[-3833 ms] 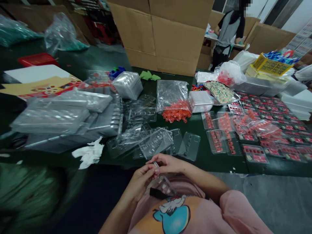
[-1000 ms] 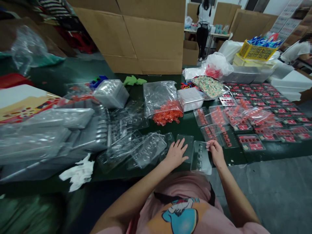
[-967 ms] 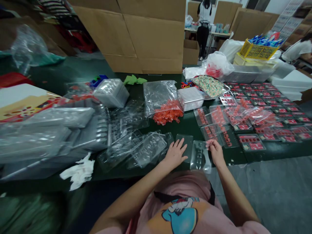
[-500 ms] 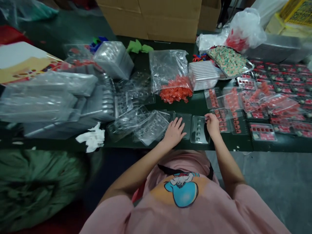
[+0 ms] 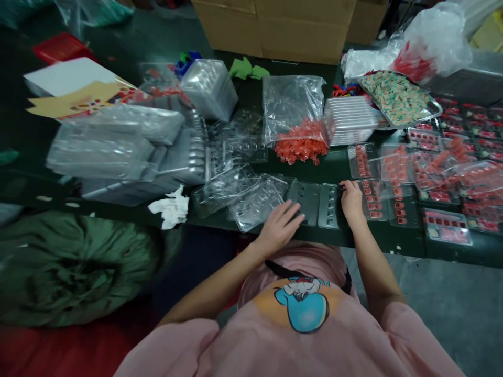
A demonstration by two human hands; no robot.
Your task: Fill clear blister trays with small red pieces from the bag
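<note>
Currently the left hand [image 5: 280, 224] spreads its grip, holding nothing, by the near left side of a clear tray [image 5: 309, 201]; just right of it on the desk [image 5: 334, 166] lies a 2nd clear tray [image 5: 329, 207], where the right hand [image 5: 352, 201] bends its fingers at the far right corner, whether pinching I cannot tell

So we've got a big brown cardboard box [image 5: 275, 26] looming at the far side of our dark green tabletop [image 5: 161, 39], with some floppy light-green scraps [image 5: 247, 68] just in front of it. Over left we see a shallow red plastic tray [image 5: 63, 48] near a flat white sheet [image 5: 68, 75], plus a crumpled white tissue [image 5: 172, 208] by the near edge. Oh, and a bulky olive-green fabric sack [image 5: 74, 267] slumps below that.
</note>
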